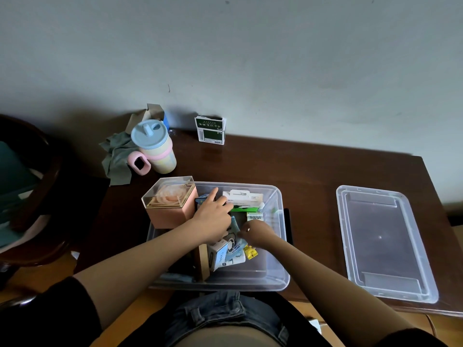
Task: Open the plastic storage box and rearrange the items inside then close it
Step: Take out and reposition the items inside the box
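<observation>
- Both hands are down inside the clear storage box (274, 246), which sits on the dark wooden table (288, 166) right at its near edge.
- Left hand (213, 215) lies across the packed items with its index finger stretched out and touching a small dark box (201, 200); whether the other fingers grip anything, I cannot tell.
- Right hand (255, 234) reaches into the middle of the pile, fingertips bunched around a blue packet (235, 225); it looks like a pinch, though the contact is hidden.
- A pink gift box with a clear top (170, 204) stands tall in the far-left corner, probably parked there because it takes the most room.
- White carton (244, 197) leans against the far wall; a green pack and a "Heybright" box (254, 217) sit just in front of it.
- Off to the right, the lid (383, 241) lies flat on the table, well apart from the box, so it stays out of the way.
- My read: sorting is mid-way, closing not yet begun.
</observation>
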`<state>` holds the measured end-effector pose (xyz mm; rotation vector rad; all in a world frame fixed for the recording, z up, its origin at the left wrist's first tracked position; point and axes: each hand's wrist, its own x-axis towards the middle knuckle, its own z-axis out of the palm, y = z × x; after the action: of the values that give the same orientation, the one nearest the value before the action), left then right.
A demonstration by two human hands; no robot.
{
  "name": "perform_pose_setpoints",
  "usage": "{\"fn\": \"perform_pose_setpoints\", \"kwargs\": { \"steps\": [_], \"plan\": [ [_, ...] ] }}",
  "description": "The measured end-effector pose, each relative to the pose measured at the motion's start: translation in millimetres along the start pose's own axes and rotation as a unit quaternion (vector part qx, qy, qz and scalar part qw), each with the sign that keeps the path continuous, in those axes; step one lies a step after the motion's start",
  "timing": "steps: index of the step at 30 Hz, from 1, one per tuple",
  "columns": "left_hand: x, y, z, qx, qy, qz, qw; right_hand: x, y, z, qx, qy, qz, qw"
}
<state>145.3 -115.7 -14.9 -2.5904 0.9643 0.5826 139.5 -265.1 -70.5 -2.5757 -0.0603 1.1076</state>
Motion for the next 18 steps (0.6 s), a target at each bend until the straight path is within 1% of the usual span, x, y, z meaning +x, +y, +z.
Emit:
{"fn": "perform_pose_setpoints", "kwargs": {
  "steps": [4, 5, 7, 11, 13, 15, 18],
  "plan": [
    [-7.6, -6.0, 2.0, -0.004, 0.025, 0.015, 1.000, 3.3, -3.4, 1.0, 0.087, -0.042, 0.017, 0.995],
    [-9.1, -5.9, 2.9, -0.008, 0.032, 0.013, 0.999, 3.3, -5.5, 1.7, 0.099, -0.044, 0.019, 0.994],
    [-10.7, -5.1, 4.4, -0.019, 0.042, 0.005, 0.999, 1.6, -9.9, 0.3, 0.084, -0.041, 0.020, 0.995],
    [-11.8, -6.5, 3.3, -0.030, 0.040, -0.012, 0.999, -10.5, -15.6, -21.7, -0.066, -0.070, -0.008, 0.995],
    [-11.2, -7.1, 3.0, -0.036, 0.031, -0.016, 0.999, -19.7, -12.8, -36.7, -0.145, -0.095, -0.029, 0.984],
    [-10.5, -7.6, 2.1, -0.034, 0.024, -0.012, 0.999, -31.0, -11.5, -48.2, -0.222, -0.091, -0.055, 0.969],
    [-10.3, -10.2, -0.1, -0.046, 0.022, 0.002, 0.999, -45.9, -17.6, -52.0, -0.275, -0.090, -0.096, 0.952]
  ]
}}
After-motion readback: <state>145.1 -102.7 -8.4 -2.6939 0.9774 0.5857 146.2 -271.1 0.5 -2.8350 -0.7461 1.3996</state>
